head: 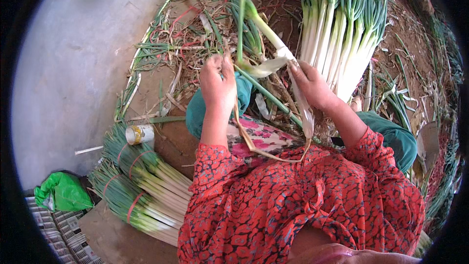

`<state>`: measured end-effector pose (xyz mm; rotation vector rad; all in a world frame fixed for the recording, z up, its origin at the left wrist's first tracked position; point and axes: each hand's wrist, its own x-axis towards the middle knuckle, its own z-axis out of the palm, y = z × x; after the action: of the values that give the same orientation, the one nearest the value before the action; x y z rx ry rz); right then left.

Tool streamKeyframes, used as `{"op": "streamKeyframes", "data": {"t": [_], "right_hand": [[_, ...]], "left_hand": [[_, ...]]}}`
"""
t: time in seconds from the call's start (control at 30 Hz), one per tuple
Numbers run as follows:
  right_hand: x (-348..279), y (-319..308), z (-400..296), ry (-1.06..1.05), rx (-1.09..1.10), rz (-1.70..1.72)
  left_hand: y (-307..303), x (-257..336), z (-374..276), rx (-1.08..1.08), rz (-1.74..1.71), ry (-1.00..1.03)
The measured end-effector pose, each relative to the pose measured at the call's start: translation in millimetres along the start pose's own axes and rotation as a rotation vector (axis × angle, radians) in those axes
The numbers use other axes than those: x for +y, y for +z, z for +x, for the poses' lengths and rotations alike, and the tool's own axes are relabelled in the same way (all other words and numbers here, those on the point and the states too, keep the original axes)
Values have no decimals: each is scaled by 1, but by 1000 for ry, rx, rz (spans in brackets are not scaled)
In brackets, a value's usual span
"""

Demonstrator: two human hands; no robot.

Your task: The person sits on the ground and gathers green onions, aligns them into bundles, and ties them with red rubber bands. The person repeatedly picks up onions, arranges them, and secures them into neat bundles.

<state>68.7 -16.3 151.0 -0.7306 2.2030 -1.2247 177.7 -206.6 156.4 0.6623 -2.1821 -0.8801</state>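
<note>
My right hand (311, 84) grips a long green onion (269, 31) by the lower part of its white stalk, with the green leaves pointing away from me. A pale sheath (267, 66) is peeled back from the stalk towards the left. My left hand (218, 84), slightly blurred, pinches a dry brown leaf strip (253, 147). The strip hangs in a loop over my lap and runs up to a whitish peeled skin (307, 119) below my right hand. Between my hands, a green leaf stalk (267, 93) slants across my knees.
A large pile of cleaned green onions (337, 40) lies at the far right. Banded onion bundles (146, 183) rest at the left, with a white cylinder (140, 134) on them. Leaf scraps (183, 40) litter the floor ahead. A green plastic bag (64, 192) lies at lower left.
</note>
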Motion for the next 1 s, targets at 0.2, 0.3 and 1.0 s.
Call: {"op": "streamKeyframes", "data": {"t": [0.2, 0.3, 1.0], "right_hand": [[-24, 21, -24, -261, 67, -359], [-38, 22, -23, -387, 116, -409], [10, 21, -54, 468, -517, 909]], "left_hand": [[25, 10, 40, -393, -875, -526], [33, 1, 51, -272, -1360, -761], [-16, -111, 133, 217, -1328, -818]]}}
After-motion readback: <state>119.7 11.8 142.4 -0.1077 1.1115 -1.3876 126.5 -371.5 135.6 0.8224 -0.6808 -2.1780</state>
